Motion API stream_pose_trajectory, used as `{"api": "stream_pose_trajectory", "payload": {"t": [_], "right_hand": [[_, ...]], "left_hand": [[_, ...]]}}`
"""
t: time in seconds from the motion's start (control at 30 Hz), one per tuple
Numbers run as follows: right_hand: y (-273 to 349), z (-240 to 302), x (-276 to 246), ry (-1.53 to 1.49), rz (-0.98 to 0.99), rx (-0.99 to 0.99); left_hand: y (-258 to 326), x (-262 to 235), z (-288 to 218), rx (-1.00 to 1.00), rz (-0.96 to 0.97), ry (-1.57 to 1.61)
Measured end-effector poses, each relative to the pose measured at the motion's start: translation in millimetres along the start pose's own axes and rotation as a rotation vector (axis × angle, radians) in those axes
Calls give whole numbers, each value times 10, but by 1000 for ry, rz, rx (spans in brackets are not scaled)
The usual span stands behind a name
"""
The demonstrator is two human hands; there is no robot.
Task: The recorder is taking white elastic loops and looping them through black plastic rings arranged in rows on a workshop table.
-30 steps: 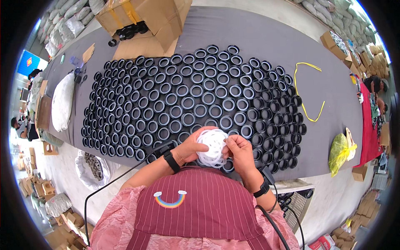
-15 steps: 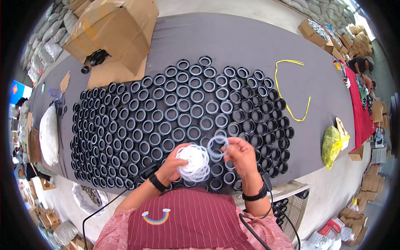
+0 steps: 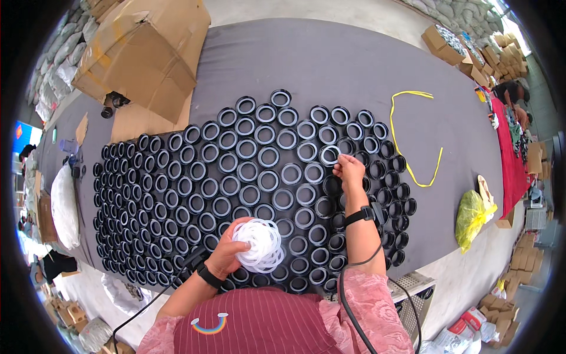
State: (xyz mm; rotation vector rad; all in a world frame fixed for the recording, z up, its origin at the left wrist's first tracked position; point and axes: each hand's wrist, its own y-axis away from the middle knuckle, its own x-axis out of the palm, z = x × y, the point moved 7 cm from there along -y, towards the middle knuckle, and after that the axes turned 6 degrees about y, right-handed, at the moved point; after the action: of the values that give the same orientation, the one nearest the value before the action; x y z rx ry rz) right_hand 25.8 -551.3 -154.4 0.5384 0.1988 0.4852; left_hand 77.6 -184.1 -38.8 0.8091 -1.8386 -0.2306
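A stack of thin translucent white plastic rings [image 3: 262, 248] rests in my left hand [image 3: 228, 251], the thumb closed over its edge, above the near part of the table. Farther out, my right hand [image 3: 351, 171] has its fingertips pinched at the edge of a white ring [image 3: 329, 154]. That ring lies at the mouth of a black round cap-like ring; whether it is fully seated I cannot tell. Rows of black rings [image 3: 290, 173] cover the table around both hands. Many to the left show a pale inner rim, while several to the right, such as a black ring [image 3: 325, 207], look all black.
A large cardboard box [image 3: 138, 65] stands on the grey table [image 3: 306, 59] at the far left. A yellow strap [image 3: 394, 127] and a yellow plastic bag [image 3: 471, 215] lie to the right. A white sack [image 3: 63, 206] sits at the left edge. Cables run from both wristbands.
My right hand has moved away from the stack, outward and right, carrying one white ring to a black ring. My left hand with the stack has shifted slightly left and nearer.
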Motion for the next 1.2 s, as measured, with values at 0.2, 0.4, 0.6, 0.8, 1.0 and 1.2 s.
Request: {"api": "stream_pose_trajectory", "payload": {"t": [0.2,0.4,0.6,0.8,1.0,1.2], "right_hand": [[-14,171,55,428,-99,-184],[271,558,132,1055,-238,-693],[1466,316,576,338,443,-202],[2074,164,665,213,696,-19],[1739,114,296,-19,427,81],[1057,313,-77,-58,183,-94]], "left_hand": [[-69,3,-11,-4,3,20],[-176,136,-9,22,65,-52],[-212,195,-65,39,72,-76],[-226,195,17,50,66,-139],[-245,152,77,33,67,-60],[-285,111,78,33,48,-64]]}}
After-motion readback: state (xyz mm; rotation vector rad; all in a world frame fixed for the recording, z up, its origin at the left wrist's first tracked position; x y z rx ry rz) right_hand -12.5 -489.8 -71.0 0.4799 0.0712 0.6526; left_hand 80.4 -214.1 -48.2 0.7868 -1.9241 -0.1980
